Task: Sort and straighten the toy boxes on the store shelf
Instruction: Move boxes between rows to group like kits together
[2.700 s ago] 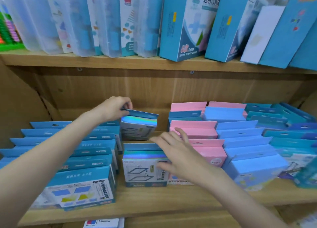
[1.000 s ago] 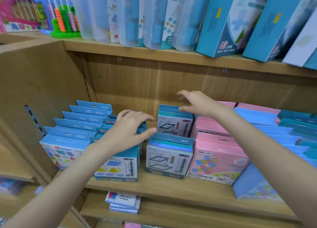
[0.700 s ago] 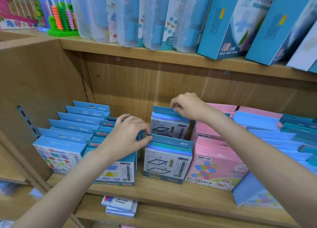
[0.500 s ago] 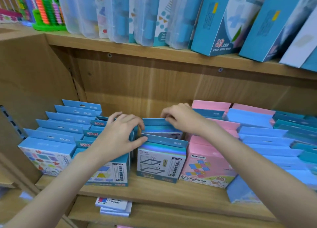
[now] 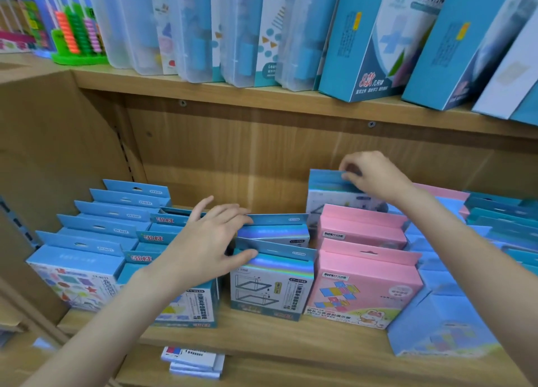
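Teal holographic-topped toy boxes (image 5: pixel 272 282) stand upright in a row — one lifted box (image 5: pixel 332 194) behind.

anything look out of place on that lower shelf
Yes: a blue box stands behind the pink boxes, raised above its row and pinched at the top flap by the right hand.
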Demonstrator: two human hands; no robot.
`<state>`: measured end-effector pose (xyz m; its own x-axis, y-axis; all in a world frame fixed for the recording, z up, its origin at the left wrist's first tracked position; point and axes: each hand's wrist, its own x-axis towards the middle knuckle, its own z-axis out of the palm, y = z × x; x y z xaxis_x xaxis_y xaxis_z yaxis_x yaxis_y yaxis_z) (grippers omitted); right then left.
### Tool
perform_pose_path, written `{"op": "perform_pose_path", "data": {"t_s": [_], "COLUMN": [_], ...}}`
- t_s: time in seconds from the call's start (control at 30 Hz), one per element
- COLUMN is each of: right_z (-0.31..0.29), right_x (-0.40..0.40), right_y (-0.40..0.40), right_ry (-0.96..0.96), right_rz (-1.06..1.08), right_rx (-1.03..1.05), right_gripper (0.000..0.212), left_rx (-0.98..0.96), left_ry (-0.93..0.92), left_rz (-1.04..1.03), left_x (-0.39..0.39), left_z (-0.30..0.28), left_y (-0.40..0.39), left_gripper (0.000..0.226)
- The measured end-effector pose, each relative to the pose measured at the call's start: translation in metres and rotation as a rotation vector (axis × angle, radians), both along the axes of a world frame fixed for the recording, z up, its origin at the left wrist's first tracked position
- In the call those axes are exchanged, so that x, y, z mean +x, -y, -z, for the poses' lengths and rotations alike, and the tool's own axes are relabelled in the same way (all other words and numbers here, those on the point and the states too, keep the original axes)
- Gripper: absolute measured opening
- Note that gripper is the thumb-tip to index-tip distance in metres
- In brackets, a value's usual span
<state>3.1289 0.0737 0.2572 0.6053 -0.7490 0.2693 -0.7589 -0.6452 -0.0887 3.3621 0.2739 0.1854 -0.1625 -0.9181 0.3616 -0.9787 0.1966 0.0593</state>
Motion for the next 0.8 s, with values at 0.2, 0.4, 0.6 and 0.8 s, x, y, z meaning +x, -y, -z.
{"op": "perform_pose_path", "data": {"t_s": [0.2,0.4,0.6,0.8], "right_z": [-0.014,0.020,0.028,-0.001], "right_x": [0.038,0.089,0.070,-0.018], "right_y": [-0.015,-0.024,-0.023,-0.033], "right_ry": [0.232,0.015,0.126,0.270], "right_rz": [-0.152,-0.228,-0.170,-0.005], "right_rx": [-0.064,-0.009,0.112,0.034], "right_gripper": [0.008,0.011,0.020,0.016], "left_rx": [-0.002,-0.019,-0.010,-0.115], "left_ry": [-0.040,0.014,-0.078,-0.152], "left_rz": [-0.044,-0.097,-0.088,0.018], "left_x": [-0.001,-0.001,0.000,-0.014], "left_z": [0.000,0.002,0.000,-0.012], "left_y": [-0.002,0.000,-0.002,0.002], "left_gripper": [0.065,0.070,0.086,0.066]}}
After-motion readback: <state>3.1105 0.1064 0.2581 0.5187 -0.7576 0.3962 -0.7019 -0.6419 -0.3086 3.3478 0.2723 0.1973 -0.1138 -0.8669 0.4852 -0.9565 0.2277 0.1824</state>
